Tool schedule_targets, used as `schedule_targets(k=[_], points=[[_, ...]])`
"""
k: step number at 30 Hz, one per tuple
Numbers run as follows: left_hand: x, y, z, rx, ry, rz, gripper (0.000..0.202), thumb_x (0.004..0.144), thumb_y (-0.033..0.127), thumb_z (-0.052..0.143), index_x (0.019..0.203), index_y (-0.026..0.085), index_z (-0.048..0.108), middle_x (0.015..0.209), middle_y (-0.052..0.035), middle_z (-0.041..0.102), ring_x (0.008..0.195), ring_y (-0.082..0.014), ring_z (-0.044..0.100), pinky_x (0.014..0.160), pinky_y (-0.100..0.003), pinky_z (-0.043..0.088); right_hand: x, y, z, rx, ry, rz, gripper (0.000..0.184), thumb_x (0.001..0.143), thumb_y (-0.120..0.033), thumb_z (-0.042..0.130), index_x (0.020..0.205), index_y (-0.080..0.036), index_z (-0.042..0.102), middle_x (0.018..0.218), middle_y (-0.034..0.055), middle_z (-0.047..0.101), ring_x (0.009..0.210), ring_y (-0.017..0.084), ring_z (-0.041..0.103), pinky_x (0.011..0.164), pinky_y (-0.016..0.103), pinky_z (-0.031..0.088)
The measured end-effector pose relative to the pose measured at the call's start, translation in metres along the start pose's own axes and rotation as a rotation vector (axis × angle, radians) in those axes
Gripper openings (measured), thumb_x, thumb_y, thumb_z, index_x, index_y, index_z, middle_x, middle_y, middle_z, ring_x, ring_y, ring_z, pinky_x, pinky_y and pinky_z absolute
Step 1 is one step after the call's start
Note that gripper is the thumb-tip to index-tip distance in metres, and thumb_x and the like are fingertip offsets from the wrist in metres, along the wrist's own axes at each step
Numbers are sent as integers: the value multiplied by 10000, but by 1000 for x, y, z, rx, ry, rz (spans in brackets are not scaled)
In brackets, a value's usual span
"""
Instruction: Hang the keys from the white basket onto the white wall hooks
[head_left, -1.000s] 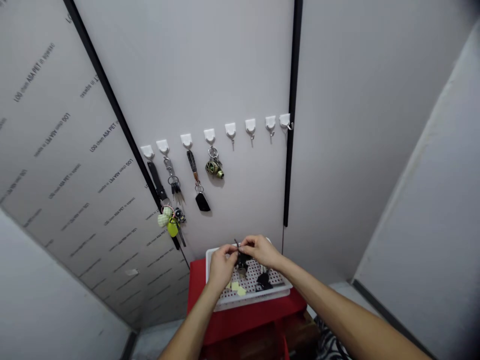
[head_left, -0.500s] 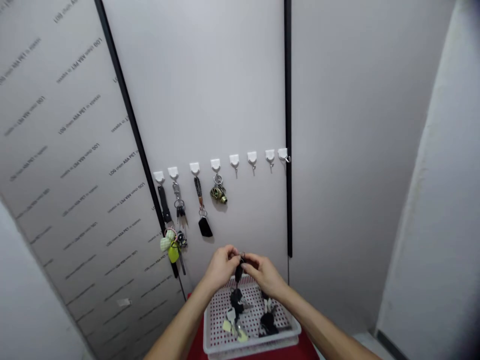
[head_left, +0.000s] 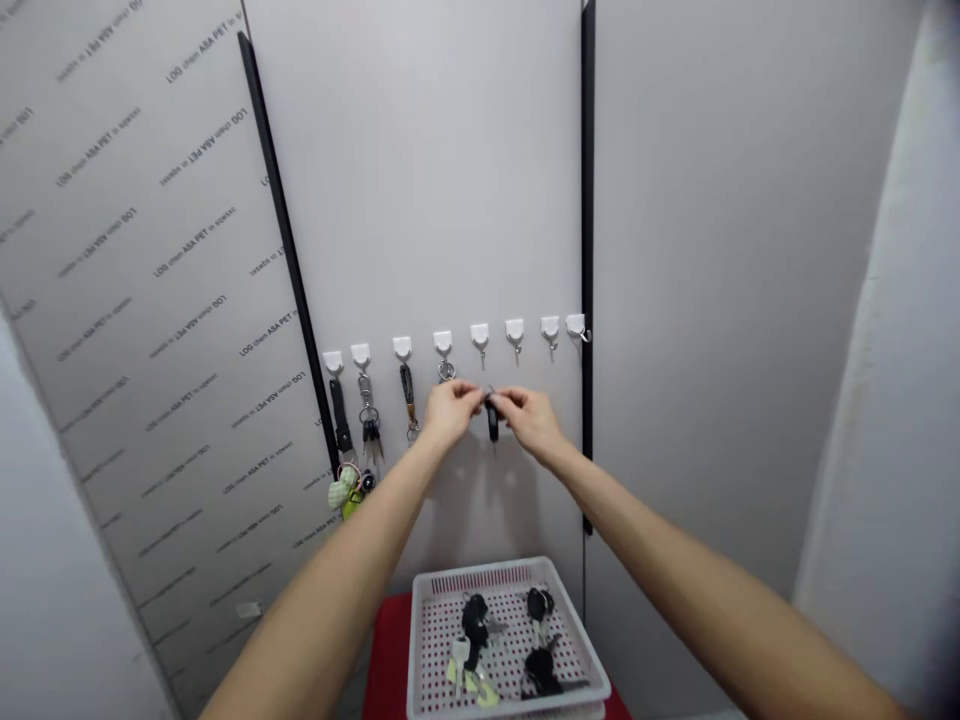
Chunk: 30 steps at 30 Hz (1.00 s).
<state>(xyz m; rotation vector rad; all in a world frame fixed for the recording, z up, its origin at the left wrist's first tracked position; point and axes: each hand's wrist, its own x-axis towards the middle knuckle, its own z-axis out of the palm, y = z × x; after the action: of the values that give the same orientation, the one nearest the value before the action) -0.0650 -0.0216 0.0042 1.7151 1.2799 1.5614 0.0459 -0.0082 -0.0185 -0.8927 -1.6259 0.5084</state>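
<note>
Both my hands are raised to the wall just below a row of white hooks (head_left: 480, 334). My left hand (head_left: 452, 410) and my right hand (head_left: 531, 417) pinch together a black keychain (head_left: 492, 420) between them, under the fifth hook from the left. Several keychains (head_left: 367, 420) hang from the hooks on the left; my left hand covers part of the fourth one. Three hooks on the right (head_left: 551, 328) are bare.
A white perforated basket (head_left: 427, 640) with several keys and black fobs stands on a red surface (head_left: 384, 655) below. A black vertical strip (head_left: 587, 250) runs down the wall right of the hooks. A film-covered panel (head_left: 135, 300) leans at left.
Both hands have lifted the black keychain out of the basket and up to the row of hooks. The camera has tilted upward.
</note>
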Motion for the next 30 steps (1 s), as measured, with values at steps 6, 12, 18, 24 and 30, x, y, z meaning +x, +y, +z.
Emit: schedule_targets(k=[6, 12, 18, 24, 30], points=[[34, 24, 6, 203, 163, 96, 149, 599, 148, 471, 734, 117, 528, 621, -19, 553, 577, -86, 506, 615, -231, 389, 47, -14, 2, -280, 191, 20, 246, 626, -298, 412, 654, -131, 591, 597, 34, 586, 563, 106, 504, 527, 199, 364], [16, 7, 5, 317, 145, 147, 187, 604, 128, 449, 768, 127, 540, 697, -31, 567, 656, -101, 508, 665, -239, 384, 48, -8, 4, -438, 185, 32, 277, 637, -338, 391, 650, -149, 593, 591, 31, 586, 555, 106, 501, 516, 196, 350], [18, 16, -1, 389, 119, 290, 271, 634, 100, 391, 862, 146, 529, 784, -30, 562, 660, -86, 498, 670, -214, 382, 53, -27, 1, -568, 209, 24, 269, 650, -324, 383, 675, -155, 591, 622, 42, 582, 607, 119, 512, 557, 208, 356], [27, 21, 0, 697, 111, 304, 315, 645, 88, 353, 904, 139, 526, 880, -67, 547, 818, -146, 480, 744, -250, 347, 58, -36, -2, -728, 78, 11, 266, 659, -303, 386, 661, -144, 600, 603, 61, 582, 613, 126, 517, 546, 201, 352], [19, 16, 2, 776, 30, 336, 285, 657, 105, 347, 870, 133, 534, 832, -78, 541, 806, -165, 479, 736, -275, 352, 48, -23, -2, -731, 33, -15, 283, 683, -319, 364, 720, -152, 589, 685, 71, 587, 659, 142, 509, 580, 228, 350]])
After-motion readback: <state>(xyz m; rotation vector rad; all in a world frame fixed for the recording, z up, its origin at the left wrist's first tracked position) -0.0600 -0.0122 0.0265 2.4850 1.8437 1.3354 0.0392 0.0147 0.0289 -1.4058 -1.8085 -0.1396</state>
